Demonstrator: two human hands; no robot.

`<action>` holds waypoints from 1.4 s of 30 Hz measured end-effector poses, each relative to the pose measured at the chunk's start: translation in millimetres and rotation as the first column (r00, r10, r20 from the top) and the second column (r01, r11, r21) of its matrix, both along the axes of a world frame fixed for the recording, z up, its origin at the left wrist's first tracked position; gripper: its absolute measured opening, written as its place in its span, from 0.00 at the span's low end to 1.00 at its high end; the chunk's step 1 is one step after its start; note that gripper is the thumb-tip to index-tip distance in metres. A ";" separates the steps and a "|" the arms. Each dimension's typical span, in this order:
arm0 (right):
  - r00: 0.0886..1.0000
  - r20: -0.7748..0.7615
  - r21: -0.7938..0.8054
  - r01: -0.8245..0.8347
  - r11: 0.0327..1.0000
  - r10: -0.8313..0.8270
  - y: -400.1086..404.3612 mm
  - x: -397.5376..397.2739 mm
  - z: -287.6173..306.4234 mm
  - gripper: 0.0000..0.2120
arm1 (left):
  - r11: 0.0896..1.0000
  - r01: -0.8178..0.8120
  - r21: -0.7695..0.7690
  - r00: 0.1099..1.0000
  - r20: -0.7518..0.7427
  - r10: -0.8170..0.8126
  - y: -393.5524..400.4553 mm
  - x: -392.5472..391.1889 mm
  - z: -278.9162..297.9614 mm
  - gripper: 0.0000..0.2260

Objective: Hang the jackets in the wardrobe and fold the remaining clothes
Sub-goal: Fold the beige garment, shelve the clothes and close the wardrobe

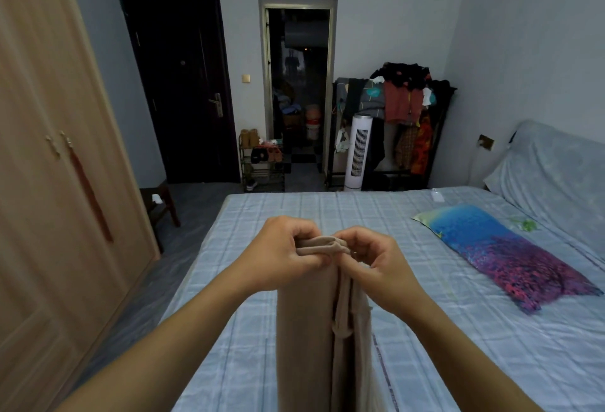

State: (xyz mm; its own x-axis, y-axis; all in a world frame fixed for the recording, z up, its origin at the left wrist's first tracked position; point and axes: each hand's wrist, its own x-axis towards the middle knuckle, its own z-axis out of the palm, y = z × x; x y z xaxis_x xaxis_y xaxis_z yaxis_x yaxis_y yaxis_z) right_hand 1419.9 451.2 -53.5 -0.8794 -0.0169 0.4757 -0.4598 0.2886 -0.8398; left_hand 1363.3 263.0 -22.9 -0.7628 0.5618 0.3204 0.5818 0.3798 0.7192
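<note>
A beige garment point(304, 329) hangs lengthwise in front of me above the bed point(425, 329), its bunched top edge held up at chest height. My left hand point(278, 252) pinches that top edge from the left. My right hand point(376, 261) grips the same edge from the right, fingers curled round the cloth. The two hands almost touch. The garment's lower part runs out of the frame at the bottom. The light wooden wardrobe point(49, 182) stands at the left with its doors closed.
A blue and purple patterned pillow point(497, 251) lies on the right of the bed. A clothes rack point(406, 110) piled with garments stands at the far wall beside a white tower fan point(358, 153). A small stool point(160, 205) sits between wardrobe and bed.
</note>
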 end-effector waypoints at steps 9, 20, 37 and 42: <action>0.976 0.124 0.239 0.146 0.960 -0.180 0.5 5.9 -58.4 0.16 | 0.997 -0.071 -0.009 0.993 -0.094 0.070 -1.0 -1.0 5.7 0.02; 0.985 -0.063 0.068 0.163 0.984 -0.159 3.3 -2.5 -78.2 0.16 | 1.000 -0.007 0.015 0.998 -0.057 0.008 -33.6 -2.1 9.0 0.07; 0.999 0.009 0.152 0.037 0.988 -0.038 -4.1 -12.4 -81.2 0.09 | 1.000 0.015 0.024 0.999 -0.044 -0.014 -41.3 -4.9 4.6 0.06; 0.991 -0.032 0.038 0.135 0.990 -0.133 10.2 -13.3 -77.6 0.10 | 0.999 -0.040 -0.022 0.997 -0.064 0.038 -51.7 -12.1 2.8 0.07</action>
State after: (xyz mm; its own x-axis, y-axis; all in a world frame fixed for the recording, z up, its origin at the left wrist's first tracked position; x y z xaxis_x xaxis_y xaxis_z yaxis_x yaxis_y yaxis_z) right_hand 1406.6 461.5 -131.1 -0.8610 0.0804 0.5022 -0.4386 0.3826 -0.8132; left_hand 1351.2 211.4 -20.1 -0.7629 0.5399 0.3556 0.6101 0.4196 0.6721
